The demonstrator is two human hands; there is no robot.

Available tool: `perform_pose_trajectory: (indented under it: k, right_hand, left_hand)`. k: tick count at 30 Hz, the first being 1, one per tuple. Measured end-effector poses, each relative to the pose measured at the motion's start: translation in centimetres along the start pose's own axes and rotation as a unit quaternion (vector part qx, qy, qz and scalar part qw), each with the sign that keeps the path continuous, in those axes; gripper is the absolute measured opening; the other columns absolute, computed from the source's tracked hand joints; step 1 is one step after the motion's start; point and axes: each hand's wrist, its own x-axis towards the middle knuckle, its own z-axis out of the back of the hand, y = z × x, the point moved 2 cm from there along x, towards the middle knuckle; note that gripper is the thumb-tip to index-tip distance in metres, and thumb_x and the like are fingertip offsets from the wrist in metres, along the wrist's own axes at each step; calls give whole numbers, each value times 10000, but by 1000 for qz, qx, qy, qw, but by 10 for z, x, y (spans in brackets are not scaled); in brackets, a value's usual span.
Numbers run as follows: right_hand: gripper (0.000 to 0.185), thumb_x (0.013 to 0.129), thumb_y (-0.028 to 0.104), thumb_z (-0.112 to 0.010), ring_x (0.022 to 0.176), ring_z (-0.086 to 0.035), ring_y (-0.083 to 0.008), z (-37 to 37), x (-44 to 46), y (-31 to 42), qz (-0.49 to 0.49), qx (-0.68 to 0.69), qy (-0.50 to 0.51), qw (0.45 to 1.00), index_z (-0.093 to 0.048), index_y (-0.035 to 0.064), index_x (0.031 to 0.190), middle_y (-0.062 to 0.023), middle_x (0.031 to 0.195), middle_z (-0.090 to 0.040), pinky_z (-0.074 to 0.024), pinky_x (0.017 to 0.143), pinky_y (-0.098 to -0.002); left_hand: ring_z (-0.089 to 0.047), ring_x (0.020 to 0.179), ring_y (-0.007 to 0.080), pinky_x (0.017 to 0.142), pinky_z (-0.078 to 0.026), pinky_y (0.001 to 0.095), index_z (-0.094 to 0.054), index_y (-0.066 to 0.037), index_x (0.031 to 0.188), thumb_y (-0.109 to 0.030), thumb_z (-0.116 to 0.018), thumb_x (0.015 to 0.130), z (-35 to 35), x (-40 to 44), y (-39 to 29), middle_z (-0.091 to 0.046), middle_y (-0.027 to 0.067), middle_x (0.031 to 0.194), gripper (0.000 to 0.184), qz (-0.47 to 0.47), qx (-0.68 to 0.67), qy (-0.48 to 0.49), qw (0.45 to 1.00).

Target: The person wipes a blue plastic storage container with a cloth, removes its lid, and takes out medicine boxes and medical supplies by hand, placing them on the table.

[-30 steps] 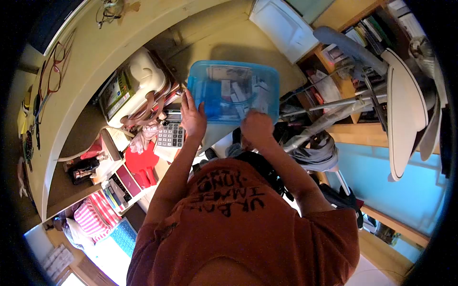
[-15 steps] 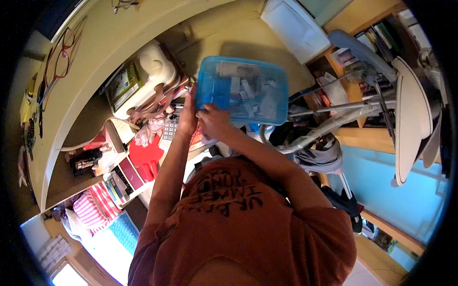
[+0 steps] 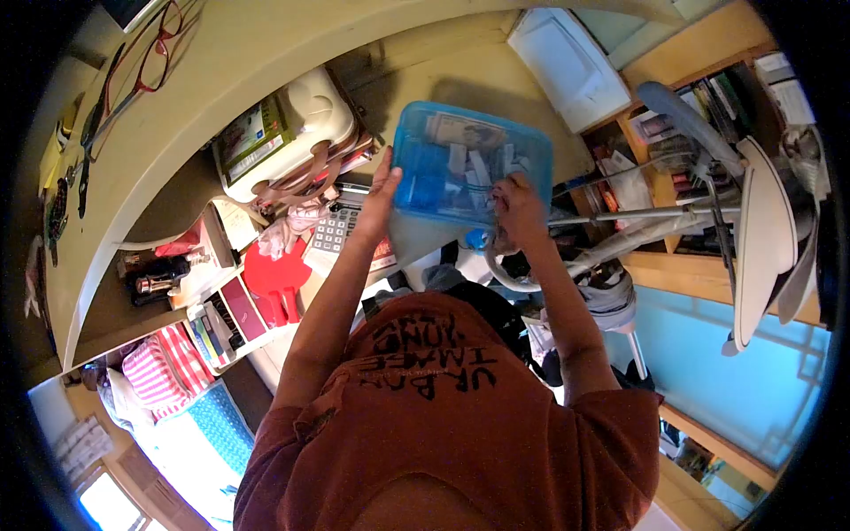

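A translucent blue plastic box [image 3: 416, 124] is held out in front of me, with white packets [image 3: 478, 168] and a printed paper [image 3: 467, 131] showing in it. My left hand [image 3: 381, 196] grips the box's left side, its thumb at the edge and the other fingers partly hidden. At the near right edge, my right hand [image 3: 521, 208] is closed with its fingers curled against the box. I cannot tell whether those fingertips reach over the rim or whether a clear lid covers the contents.
A calculator [image 3: 334, 230] and a red object [image 3: 276, 274] lie left of my forearms. Beyond them stands a cream case [image 3: 305, 115]. Eyeglasses [image 3: 150, 66] rest on the curved shelf. Metal tubing [image 3: 620, 215] and a bookshelf [image 3: 646, 159] are on the right.
My right hand has moved right from the box's near left corner to its near right edge. The box appears slightly further right, and my left hand stays at its left side.
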Motion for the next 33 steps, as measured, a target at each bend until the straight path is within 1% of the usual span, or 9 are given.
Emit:
perform_pose_trajectory:
  k: [1,3,6,9,14,21,23,27,33]
  right_hand:
    - [170,754,95,-639,898,-614,-340,8,3,9,-22,-13,-17,1000,-661,115,921,-110,983,-601,-523,766,-446]
    - [184,766,105,-648,904,-614,-343,9,6,21,-45,-26,-35,998,-662,119,948,-109,1000,-603,-523,772,-440]
    - [212,789,143,-672,916,-611,-346,6,19,35,30,8,-105,994,-674,128,1000,-111,1060,-606,-522,771,-431]
    - [260,800,178,-690,963,-593,-334,4,38,43,55,37,-166,984,-672,128,1054,-103,1121,-606,-509,816,-423]
    - [272,800,151,-676,1050,-556,-310,-34,51,46,156,1,-80,985,-661,117,1069,-81,1165,-606,-450,934,-415]
    - [342,797,22,-605,1044,-565,-307,-18,36,2,272,64,85,956,-610,109,1128,-90,1105,-631,-453,916,-421]
    - [365,776,2,-602,1054,-560,-319,-10,47,0,195,112,77,971,-612,102,1126,-110,1059,-647,-457,898,-427]
    - [371,752,-15,-597,1018,-566,-337,-28,68,34,228,120,-14,966,-606,88,1108,-122,1032,-652,-459,877,-433]
    - [328,709,-44,-567,916,-568,-340,-36,77,40,235,84,-14,968,-601,77,1012,-120,968,-645,-454,823,-429]
  left_hand:
    - [-248,1419,241,1161,-189,346,-173,-110,1533,-364,-506,985,5,1,11,-230,129,1561,691,1,-1,-1,1000]
    - [-275,1404,275,1144,-240,349,-154,-138,1538,-111,-659,875,9,6,26,-244,153,1540,834,-115,154,-2,981]
    - [-312,1377,310,1119,-293,360,-151,-164,1538,19,-705,775,6,-1,29,-273,176,1501,960,-154,301,-38,940]
    - [-349,1343,329,1100,-320,375,-162,-167,1535,25,-705,769,3,-8,33,-312,185,1467,958,-128,282,-68,948]
    - [-406,1273,299,1069,-348,369,-204,-190,1530,52,-694,768,-2,-11,35,-374,171,1388,938,-151,249,-90,953]
    - [-443,1230,262,1041,-374,334,-249,-204,1523,77,-672,785,-3,-9,44,-428,154,1328,896,-134,171,-108,970]
    - [-442,1239,258,1039,-375,326,-255,-201,1522,75,-671,790,-2,-10,45,-424,153,1343,886,-130,165,-110,972]
    - [-303,1377,184,1091,-312,299,-200,-152,1535,84,-638,821,-4,-12,40,-263,76,1553,870,-89,134,-82,984]
    - [-310,1382,193,1110,-285,302,-226,-158,1530,80,-651,809,-4,-10,48,-281,77,1551,870,-109,136,-108,979]
